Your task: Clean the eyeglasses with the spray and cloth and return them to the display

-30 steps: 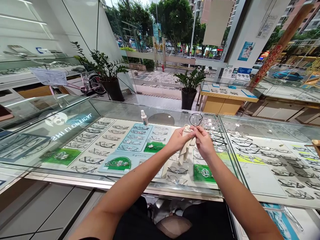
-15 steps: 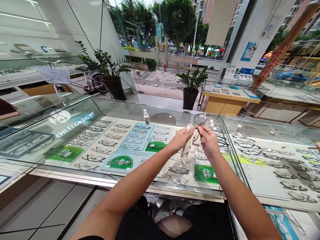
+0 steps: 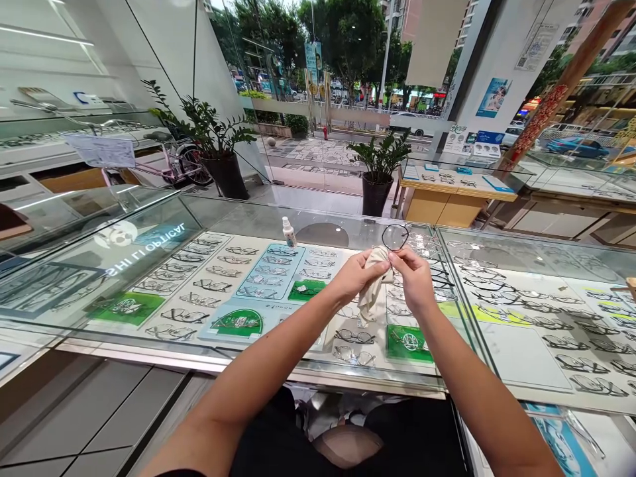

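Observation:
Above the glass counter, my left hand [image 3: 358, 270] is closed on a pale cream cloth [image 3: 370, 298], whose loose end hangs down. The cloth is bunched around part of a pair of eyeglasses. One round, dark-rimmed lens of the eyeglasses [image 3: 395, 236] sticks up beyond my fingers; the other lens is hidden by the cloth and fingers. My right hand [image 3: 412, 271] pinches the eyeglasses near their middle, close against my left fingertips. A small white spray bottle [image 3: 289, 233] stands upright on the counter, left of and beyond my hands.
Under the glass top of the display counter [image 3: 318, 374] lie rows of eyeglasses, with green cards [image 3: 408, 343] among them. Another display case [image 3: 527, 361] adjoins on the right. Potted plants [image 3: 376, 192] stand beyond the counter, before the glass front.
My left hand has shifted slightly, and the cloth now wraps over the lower lens that showed before. The eyeglasses have turned a little. The whole view has moved slightly.

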Motion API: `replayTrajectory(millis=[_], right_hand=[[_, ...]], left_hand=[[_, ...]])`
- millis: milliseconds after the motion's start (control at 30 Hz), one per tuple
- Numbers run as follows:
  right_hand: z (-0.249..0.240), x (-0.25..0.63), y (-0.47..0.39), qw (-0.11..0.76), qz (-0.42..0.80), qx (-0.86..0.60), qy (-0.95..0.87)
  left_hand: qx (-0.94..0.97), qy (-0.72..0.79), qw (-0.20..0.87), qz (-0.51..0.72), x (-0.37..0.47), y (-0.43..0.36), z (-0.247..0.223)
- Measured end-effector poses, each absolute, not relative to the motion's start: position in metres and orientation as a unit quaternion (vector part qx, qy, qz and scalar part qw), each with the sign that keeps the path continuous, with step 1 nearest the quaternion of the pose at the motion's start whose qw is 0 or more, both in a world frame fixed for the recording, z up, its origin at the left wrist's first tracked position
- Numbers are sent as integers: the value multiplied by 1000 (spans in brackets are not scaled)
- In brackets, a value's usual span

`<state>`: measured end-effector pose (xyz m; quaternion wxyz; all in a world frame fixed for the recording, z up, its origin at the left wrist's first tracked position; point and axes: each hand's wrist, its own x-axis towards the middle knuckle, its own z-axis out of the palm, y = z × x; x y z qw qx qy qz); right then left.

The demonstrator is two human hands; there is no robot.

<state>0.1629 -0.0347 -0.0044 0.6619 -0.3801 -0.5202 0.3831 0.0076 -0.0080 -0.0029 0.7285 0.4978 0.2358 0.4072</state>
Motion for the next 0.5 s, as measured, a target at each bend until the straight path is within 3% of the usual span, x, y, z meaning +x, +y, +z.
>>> replayTrajectory(millis=[333, 500], right_hand=[[-15, 162, -28, 662, 437, -381, -475], [-11, 169, -26, 665, 457, -392, -442]], left_hand=[[538, 262, 657, 458, 13, -12, -1], [559, 259, 675, 406, 5, -6, -1]])
